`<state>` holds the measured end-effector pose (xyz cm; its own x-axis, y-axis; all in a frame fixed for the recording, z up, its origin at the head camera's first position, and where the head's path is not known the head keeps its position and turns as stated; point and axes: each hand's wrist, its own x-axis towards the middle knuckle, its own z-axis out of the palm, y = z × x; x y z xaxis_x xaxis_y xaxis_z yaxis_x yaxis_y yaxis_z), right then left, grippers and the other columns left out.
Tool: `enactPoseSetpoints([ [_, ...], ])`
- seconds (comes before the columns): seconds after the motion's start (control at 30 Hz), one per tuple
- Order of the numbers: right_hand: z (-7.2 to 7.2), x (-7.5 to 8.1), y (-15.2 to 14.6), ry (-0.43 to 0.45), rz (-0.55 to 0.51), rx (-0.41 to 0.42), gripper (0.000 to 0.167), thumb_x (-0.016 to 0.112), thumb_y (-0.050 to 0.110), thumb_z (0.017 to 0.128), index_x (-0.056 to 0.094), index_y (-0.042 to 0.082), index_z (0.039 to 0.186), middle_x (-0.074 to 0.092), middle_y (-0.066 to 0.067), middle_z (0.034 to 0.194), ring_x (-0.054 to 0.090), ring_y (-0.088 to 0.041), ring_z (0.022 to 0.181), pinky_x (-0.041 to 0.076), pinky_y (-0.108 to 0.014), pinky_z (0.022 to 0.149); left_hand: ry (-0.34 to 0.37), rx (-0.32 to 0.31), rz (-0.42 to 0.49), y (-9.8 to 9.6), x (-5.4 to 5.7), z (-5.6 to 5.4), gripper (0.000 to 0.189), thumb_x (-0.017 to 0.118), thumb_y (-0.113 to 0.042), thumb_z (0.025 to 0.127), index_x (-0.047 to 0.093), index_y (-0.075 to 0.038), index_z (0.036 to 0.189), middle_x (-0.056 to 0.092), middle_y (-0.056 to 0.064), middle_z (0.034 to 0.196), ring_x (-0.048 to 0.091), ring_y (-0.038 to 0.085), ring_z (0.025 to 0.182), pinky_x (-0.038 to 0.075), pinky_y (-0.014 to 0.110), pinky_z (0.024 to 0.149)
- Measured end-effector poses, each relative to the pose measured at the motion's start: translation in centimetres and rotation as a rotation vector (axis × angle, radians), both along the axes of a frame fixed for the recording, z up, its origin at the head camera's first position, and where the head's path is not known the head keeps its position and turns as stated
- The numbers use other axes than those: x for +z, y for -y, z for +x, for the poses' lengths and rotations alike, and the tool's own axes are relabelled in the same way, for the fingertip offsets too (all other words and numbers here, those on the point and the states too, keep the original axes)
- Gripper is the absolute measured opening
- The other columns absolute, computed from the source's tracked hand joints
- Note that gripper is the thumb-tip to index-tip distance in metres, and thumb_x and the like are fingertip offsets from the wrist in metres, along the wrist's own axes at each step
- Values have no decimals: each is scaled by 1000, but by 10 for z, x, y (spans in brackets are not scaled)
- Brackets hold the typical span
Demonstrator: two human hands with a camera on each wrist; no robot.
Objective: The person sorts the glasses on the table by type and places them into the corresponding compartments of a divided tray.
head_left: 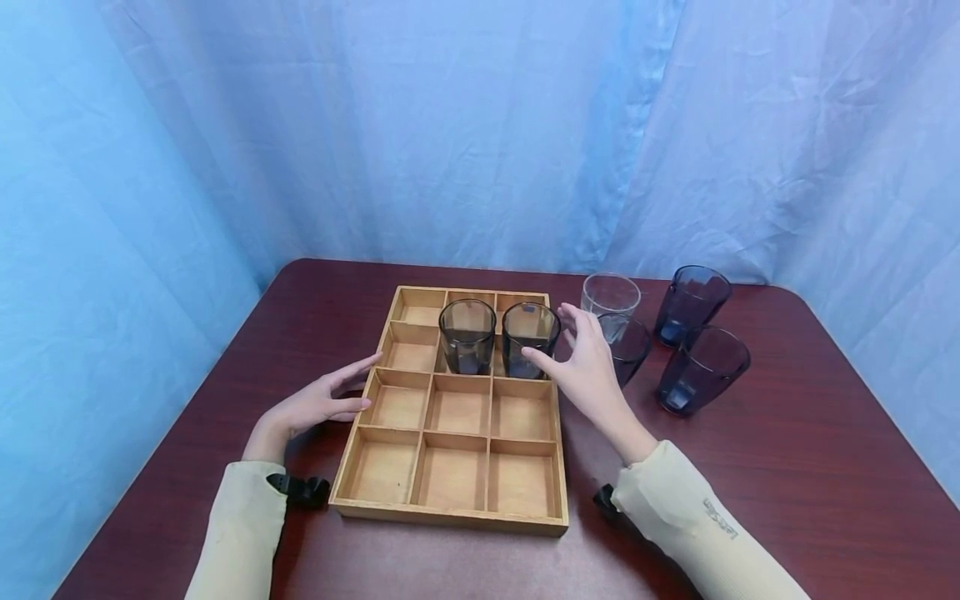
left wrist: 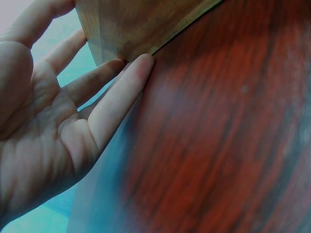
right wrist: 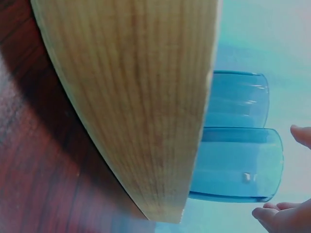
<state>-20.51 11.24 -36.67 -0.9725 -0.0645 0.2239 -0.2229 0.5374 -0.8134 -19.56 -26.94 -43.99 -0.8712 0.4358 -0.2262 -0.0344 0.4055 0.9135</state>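
Note:
A wooden box point(head_left: 453, 479) divided into square compartments lies on the table. Two smoky grey glasses stand upright in its second row from the back: one glass point(head_left: 467, 337) in the middle column, the other glass point(head_left: 525, 337) in the right column. Around that right-hand glass my right hand point(head_left: 592, 371) hovers with thumb and fingers spread; the right wrist view shows the fingertips point(right wrist: 265, 213) apart from the glass wall point(right wrist: 233, 167). My left hand point(head_left: 318, 402) rests its extended fingers against the box's left side, and the left wrist view shows fingertips at the wood's lower edge point(left wrist: 160, 29).
Right of the box stand a clear glass point(head_left: 611, 292) and several dark purple glasses, one point(head_left: 628, 350) close behind my right hand, one point(head_left: 693, 304) farther back and one point(head_left: 703, 371) to the right. Blue curtains point(head_left: 465, 150) hang behind the dark red table point(head_left: 810, 467).

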Motion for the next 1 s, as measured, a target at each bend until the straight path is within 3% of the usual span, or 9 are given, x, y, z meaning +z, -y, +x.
enactPoseSetpoints([
  [0.43,9,2,-22,-176,-93,-9,71,78,8,81,41,-5,140,44,-20,138,44,-30,134,40,-36,109,12,6,-3,1,-2,-1,78,64,-24,94,18,-27,157,16,19,161,26,43,144,50,41,99],
  [0.6,11,3,-29,-248,-76,-61,71,80,8,78,44,-5,138,48,-19,135,47,-27,131,42,-33,107,20,13,-3,1,-2,-1,78,65,-24,94,19,-30,156,18,17,161,27,42,144,50,42,100],
  [1.0,13,1,-47,-329,-79,-128,67,80,10,79,49,-1,136,52,-15,133,48,-25,130,39,-32,110,10,1,13,0,-2,0,76,64,-24,94,19,-30,156,17,16,161,26,42,144,50,41,99],
])
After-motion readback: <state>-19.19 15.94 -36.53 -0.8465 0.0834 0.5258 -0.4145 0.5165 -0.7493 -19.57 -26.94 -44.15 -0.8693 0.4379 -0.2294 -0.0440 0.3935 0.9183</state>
